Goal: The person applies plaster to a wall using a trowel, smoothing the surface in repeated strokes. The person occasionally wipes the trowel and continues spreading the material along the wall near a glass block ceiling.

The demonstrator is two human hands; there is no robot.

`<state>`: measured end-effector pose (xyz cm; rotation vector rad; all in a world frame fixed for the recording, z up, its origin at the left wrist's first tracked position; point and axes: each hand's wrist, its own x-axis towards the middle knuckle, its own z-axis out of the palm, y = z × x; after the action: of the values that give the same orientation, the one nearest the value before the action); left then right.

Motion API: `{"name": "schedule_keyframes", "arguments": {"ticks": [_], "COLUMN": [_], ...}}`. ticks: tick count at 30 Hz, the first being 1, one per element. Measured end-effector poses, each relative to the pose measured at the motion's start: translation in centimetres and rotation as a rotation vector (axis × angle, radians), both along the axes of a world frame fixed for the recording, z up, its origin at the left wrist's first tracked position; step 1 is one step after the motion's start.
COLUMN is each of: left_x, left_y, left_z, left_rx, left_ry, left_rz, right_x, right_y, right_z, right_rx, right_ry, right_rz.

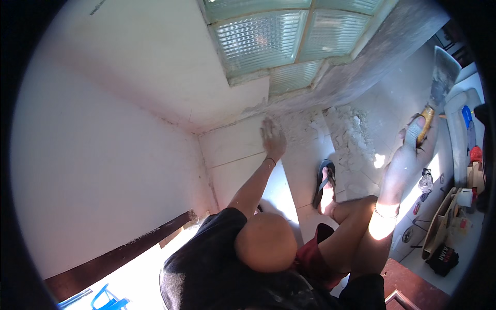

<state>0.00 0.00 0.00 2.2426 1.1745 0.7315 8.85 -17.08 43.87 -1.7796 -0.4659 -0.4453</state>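
Note:
My left hand (273,137) lies flat, fingers apart, on a pale floor tile (232,150) at the corner below the glass blocks, holding nothing. It touches the edge of a patch of white plaster dust and crumbs (351,134). My right hand (413,150) is raised to the right and grips the yellow handle of a putty knife (443,77). Its wide, plaster-smeared blade points up and away. My foot in a dark flip-flop (324,182) rests on the tiles between the two hands, and my bent knee (266,242) is below.
A glass-block window (279,36) sits above a grey, rough strip of wall (361,67). A white wall (103,144) fills the left, with a dark wooden frame (119,256) under it. A white fixture (457,129) and cluttered small items (449,227) stand at the right.

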Motion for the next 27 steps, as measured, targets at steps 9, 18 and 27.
{"name": "schedule_keyframes", "arguments": {"ticks": [9,18,27], "left_x": [-3.7,-6.8,-5.2], "left_y": [-0.3,-1.9,4.6], "left_z": [3.9,11.1,25.3], "left_rx": [0.05,-0.387,0.127], "left_ry": [0.168,-0.079,-0.585], "left_rz": [-0.065,-0.415,-0.254], "right_x": [-1.0,-2.9,-3.2], "right_y": [0.7,2.8,7.0], "right_z": [-0.5,4.6,10.7], "right_rx": [0.159,0.43,0.381], "right_ry": [-0.091,0.163,-0.026], "right_rz": [0.089,0.159,0.496]}}
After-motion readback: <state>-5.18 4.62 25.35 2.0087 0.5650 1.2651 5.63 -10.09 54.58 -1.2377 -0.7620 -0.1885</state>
